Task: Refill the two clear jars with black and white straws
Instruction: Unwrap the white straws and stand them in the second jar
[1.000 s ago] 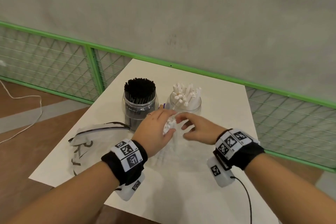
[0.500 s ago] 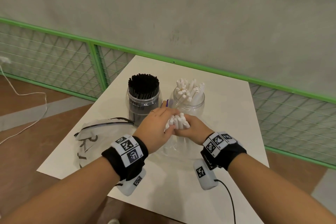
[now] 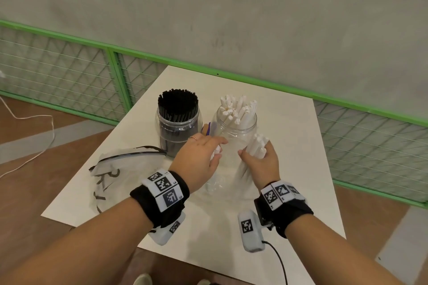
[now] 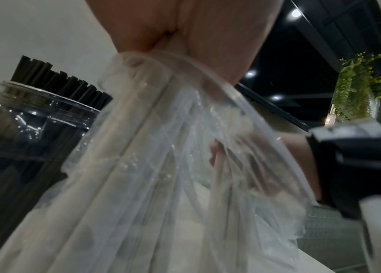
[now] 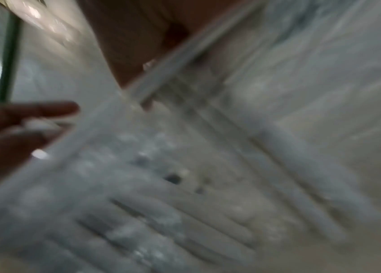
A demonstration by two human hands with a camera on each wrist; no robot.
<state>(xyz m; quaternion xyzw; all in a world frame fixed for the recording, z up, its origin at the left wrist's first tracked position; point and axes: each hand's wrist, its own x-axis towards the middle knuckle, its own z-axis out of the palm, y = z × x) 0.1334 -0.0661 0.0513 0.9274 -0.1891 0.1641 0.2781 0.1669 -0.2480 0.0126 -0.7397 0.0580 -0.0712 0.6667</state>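
A clear jar [image 3: 178,132] packed with black straws [image 3: 177,105] stands left of a clear jar [image 3: 236,132] partly filled with white straws [image 3: 238,107]. In front of them my right hand [image 3: 254,152] grips a bundle of white straws [image 3: 258,143], its upper ends sticking out of a clear plastic bag [image 3: 222,183]. My left hand [image 3: 217,148] pinches the bag's open edge. The left wrist view shows the bag [image 4: 161,166] hanging from my left hand's fingers [image 4: 180,33] beside the black-straw jar [image 4: 32,114]. The right wrist view is blurred, filled with bag and straws [image 5: 184,203].
A flat, empty zip bag [image 3: 120,169] with black lettering lies on the white table [image 3: 289,134] left of my hands. A small purple object [image 3: 209,128] sits between the jars. A green-framed mesh fence [image 3: 69,71] runs behind the table, and a white cable [image 3: 34,141] lies on the floor at left.
My hands were together on the white straw bundle. Now they have parted: the right hand has carried the bundle to the right, and the left hand keeps hold of the bag.
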